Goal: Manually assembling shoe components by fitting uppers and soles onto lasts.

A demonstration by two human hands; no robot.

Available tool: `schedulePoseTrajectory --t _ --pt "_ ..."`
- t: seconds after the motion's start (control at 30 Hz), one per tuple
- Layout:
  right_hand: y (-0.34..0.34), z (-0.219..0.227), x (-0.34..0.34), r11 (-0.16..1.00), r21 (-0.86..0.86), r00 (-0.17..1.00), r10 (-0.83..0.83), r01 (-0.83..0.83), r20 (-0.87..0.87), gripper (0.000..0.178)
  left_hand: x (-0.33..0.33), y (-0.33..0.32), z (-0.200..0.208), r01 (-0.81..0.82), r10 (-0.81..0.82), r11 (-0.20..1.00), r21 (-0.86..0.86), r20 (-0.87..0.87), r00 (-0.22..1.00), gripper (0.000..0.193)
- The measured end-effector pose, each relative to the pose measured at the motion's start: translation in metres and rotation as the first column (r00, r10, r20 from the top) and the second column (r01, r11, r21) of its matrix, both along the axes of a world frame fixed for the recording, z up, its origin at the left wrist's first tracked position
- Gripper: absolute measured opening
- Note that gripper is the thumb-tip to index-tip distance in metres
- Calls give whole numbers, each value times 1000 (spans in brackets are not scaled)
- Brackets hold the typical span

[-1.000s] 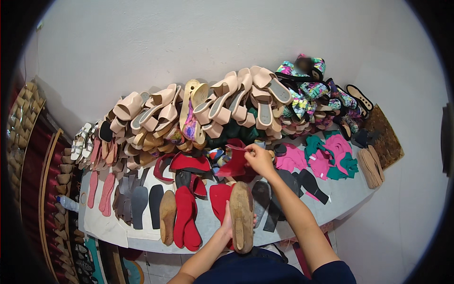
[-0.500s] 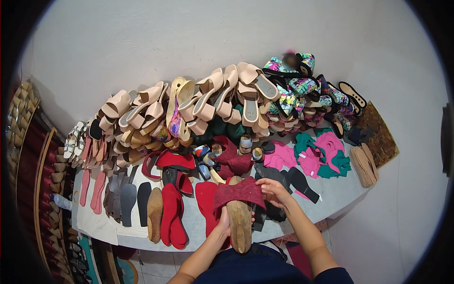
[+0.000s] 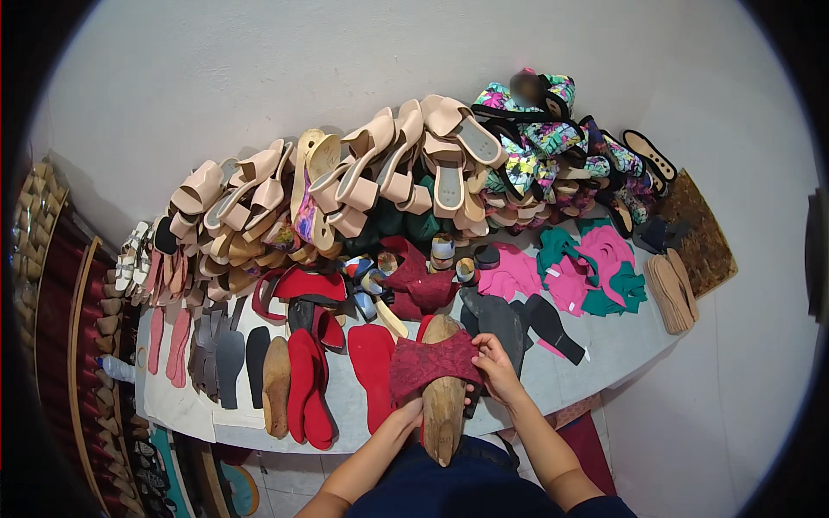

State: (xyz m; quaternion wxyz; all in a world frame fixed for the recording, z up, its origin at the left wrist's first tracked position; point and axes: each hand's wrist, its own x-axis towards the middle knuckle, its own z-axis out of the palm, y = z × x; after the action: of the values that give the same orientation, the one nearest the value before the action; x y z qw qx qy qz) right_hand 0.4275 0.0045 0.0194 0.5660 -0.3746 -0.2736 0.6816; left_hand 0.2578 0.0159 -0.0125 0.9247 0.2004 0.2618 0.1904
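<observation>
A wooden shoe last (image 3: pixel 444 413) is held toe-away over the front edge of the table. My left hand (image 3: pixel 411 414) is closed around its left side and underside, with fingertips showing on the right side. Across the last lies a dark red lace shoe upper (image 3: pixel 423 366). The fingers of my right hand (image 3: pixel 496 368) are closed on the upper's right edge. Slivers of a red sole piece (image 3: pixel 424 327) show behind the last. Left of it on the table rests a red padded insole (image 3: pixel 370 371).
Heeled beige sandals (image 3: pixel 367 160) and patterned slippers (image 3: pixel 553 138) are piled along the wall. Nearer lie a red insole pair (image 3: pixel 307 388), another wooden last (image 3: pixel 276 388), dark soles (image 3: pixel 553 332), pink and green fabric uppers (image 3: pixel 596 268) and stacked tan insoles (image 3: pixel 672 293). Shelves of lasts (image 3: pixel 104 345) stand left.
My right hand has moved slightly down and closer to the last, bringing the upper's right edge with it. The left hand keeps its hold, and the view has shifted a little.
</observation>
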Motion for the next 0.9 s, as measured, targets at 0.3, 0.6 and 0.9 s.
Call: schedulePoseTrajectory --t 0.3,0.6,0.9 --pt "26 12 -15 993 116 985 -12 -9 175 54 10 8 19 -24 24 999 -44 4 1000 73" --pt "28 12 -24 982 187 834 -89 -17 544 52 4 8 23 -20 16 999 -38 -93 996 74" --pt "22 31 -36 950 311 382 -293 15 876 50 6 5 23 -31 27 999 -21 -149 989 72"
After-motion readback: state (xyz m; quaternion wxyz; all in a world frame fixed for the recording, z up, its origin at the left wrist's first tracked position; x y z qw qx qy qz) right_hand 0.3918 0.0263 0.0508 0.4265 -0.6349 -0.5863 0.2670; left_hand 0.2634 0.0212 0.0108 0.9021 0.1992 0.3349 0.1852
